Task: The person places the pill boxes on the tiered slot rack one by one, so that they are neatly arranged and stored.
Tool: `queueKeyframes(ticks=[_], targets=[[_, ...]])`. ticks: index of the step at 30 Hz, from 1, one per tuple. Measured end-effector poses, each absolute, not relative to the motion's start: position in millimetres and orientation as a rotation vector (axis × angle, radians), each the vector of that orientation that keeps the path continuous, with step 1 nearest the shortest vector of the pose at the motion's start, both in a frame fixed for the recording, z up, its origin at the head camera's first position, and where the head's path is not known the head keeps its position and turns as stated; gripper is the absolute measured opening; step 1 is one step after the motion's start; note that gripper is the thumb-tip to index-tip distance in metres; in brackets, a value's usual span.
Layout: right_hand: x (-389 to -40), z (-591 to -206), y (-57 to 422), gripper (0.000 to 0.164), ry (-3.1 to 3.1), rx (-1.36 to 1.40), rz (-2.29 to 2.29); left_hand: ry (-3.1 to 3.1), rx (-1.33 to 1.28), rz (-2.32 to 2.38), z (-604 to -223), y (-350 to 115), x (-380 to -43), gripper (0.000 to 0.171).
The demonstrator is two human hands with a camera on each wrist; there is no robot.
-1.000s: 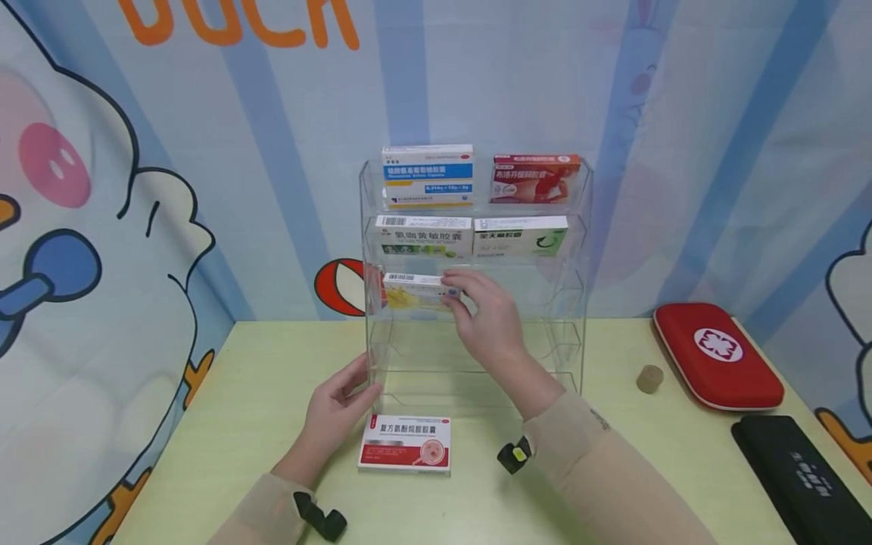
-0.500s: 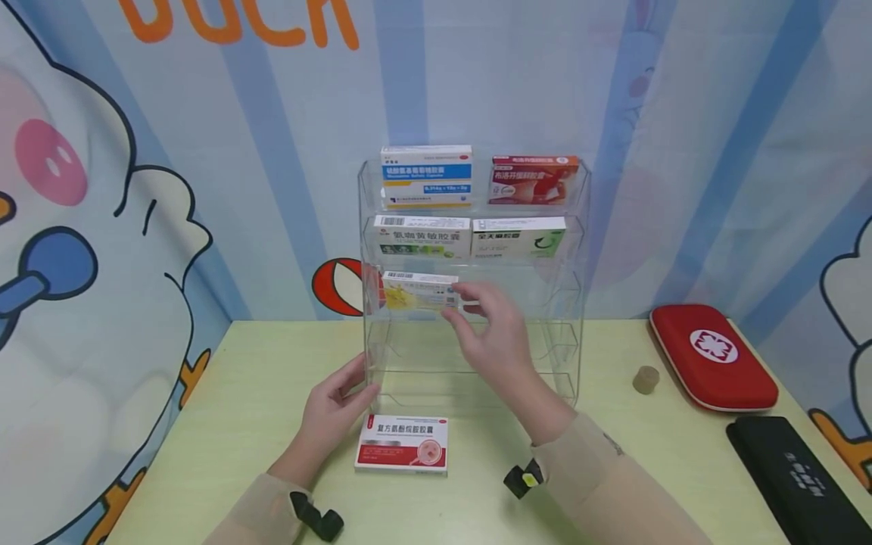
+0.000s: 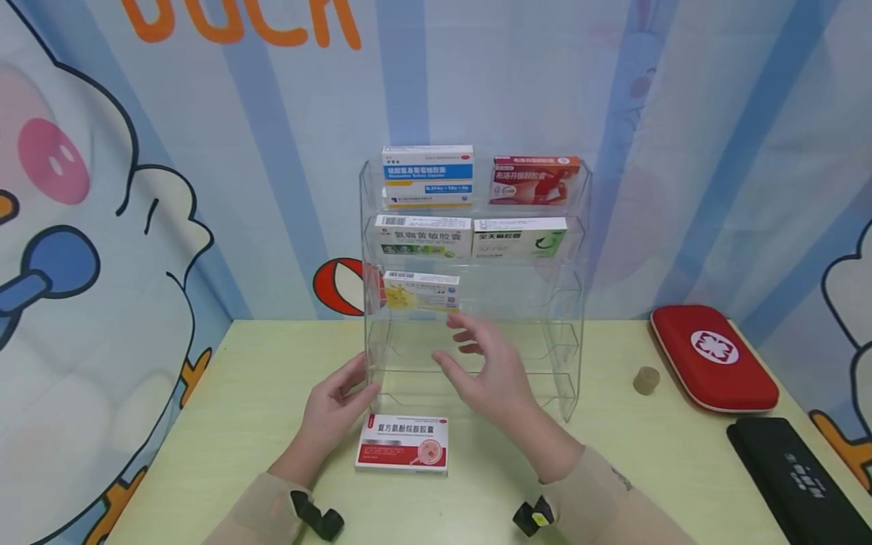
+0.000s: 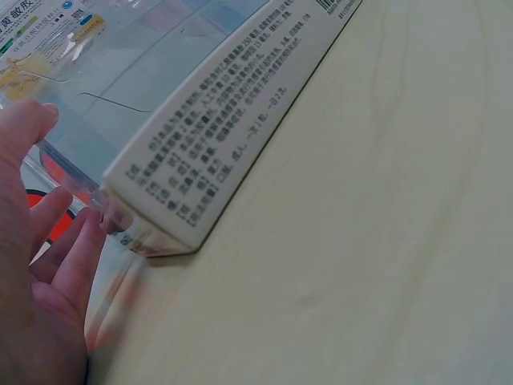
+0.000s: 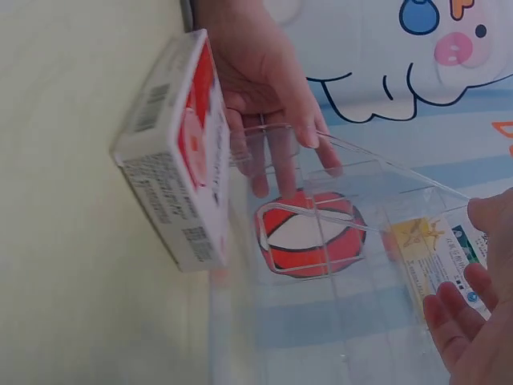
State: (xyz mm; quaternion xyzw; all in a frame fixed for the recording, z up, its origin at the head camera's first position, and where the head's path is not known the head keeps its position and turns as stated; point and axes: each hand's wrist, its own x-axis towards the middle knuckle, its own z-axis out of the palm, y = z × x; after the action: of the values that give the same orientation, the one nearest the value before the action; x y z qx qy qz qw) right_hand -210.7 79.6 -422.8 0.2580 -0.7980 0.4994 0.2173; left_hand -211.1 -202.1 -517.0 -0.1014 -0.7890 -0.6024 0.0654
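Observation:
A clear tiered display rack (image 3: 470,356) stands on the table with medicine boxes on its upper tiers. My left hand (image 3: 335,405) holds the rack's lower left edge, thumb in front and fingers along the outer side. A small white-and-yellow medicine box (image 3: 421,291) sits at the left of the third tier. Just below and right of that box is my right hand (image 3: 493,371), its fingers spread and holding nothing. A red-and-white medicine box (image 3: 403,444) lies on the table in front of the rack; the left wrist view shows its printed side.
Higher tiers carry a blue-and-white box (image 3: 428,177), a red box (image 3: 534,181) and two white-and-green boxes, one at left (image 3: 424,237) and one at right (image 3: 520,238). To the right lie a cork-like cylinder (image 3: 646,380), a red case (image 3: 714,358) and a black pouch (image 3: 797,477).
My right hand has let go of the white-and-yellow box and drawn down and slightly right. The box stays on the third tier. My left hand keeps its place at the rack.

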Motion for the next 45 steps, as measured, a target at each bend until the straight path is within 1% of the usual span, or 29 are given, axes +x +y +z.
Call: queueKeyframes(ticks=[16,27,38,45], targets=[[-183,-460,75,0.057,-2.344,0.811,1.377,-2.402,-0.274,-1.805,-517,-201,-211,0.062],[-166,-478,71,0.057,-2.451,0.764,1.415,-2.394,-0.289,-1.815,-514,-202,-211,0.064],[-154,-502,77,0.055,-2.537,0.696,1.283,-2.395,-0.293,-1.803,-516,-202,-212,0.063],[-150,-508,77,0.057,-2.588,0.651,1.225,-2.395,-0.287,-1.809,-515,-203,-210,0.062]])
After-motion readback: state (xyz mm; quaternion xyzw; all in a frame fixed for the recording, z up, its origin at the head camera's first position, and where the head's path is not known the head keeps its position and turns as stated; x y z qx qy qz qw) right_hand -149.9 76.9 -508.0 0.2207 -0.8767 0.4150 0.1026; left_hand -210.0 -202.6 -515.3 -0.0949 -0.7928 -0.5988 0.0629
